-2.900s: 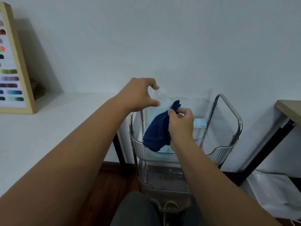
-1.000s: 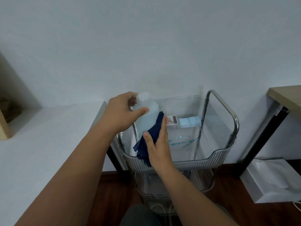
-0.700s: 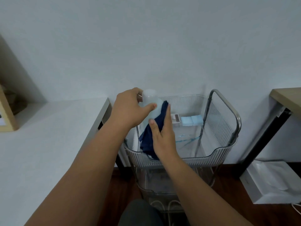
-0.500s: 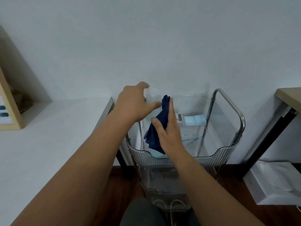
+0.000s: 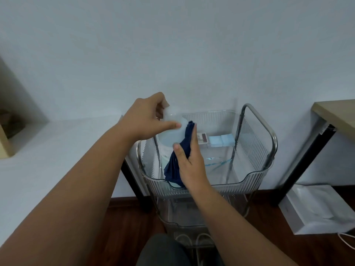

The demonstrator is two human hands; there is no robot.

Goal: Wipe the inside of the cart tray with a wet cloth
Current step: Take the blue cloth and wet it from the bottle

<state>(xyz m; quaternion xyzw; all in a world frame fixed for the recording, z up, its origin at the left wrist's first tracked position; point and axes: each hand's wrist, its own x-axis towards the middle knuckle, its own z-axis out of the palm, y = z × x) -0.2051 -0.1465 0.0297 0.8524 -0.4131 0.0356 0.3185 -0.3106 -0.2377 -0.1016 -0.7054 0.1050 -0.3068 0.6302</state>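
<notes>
A clear ribbed cart tray (image 5: 255, 175) with a chrome frame stands in front of me. Over its left side my left hand (image 5: 146, 120) grips the top of a translucent white bottle (image 5: 172, 135), thumb across its neck. My right hand (image 5: 189, 160) holds a dark blue cloth (image 5: 178, 164) flat against the bottle's side, fingers straight and thumb on the cloth. The cloth hangs down into the tray. Part of the bottle is hidden behind the cloth and my hands.
A small box (image 5: 202, 138) and a light blue sponge (image 5: 221, 141) lie at the tray's back wall. A white table (image 5: 48, 150) is on the left, a wooden desk (image 5: 336, 114) on the right, a white bag (image 5: 322, 210) on the floor. A lower cart tray (image 5: 184, 214) sits underneath.
My left hand took hold of the bottle and lifted its top. My right hand spread out flat and pressed the cloth against the bottle, shifting slightly upward.
</notes>
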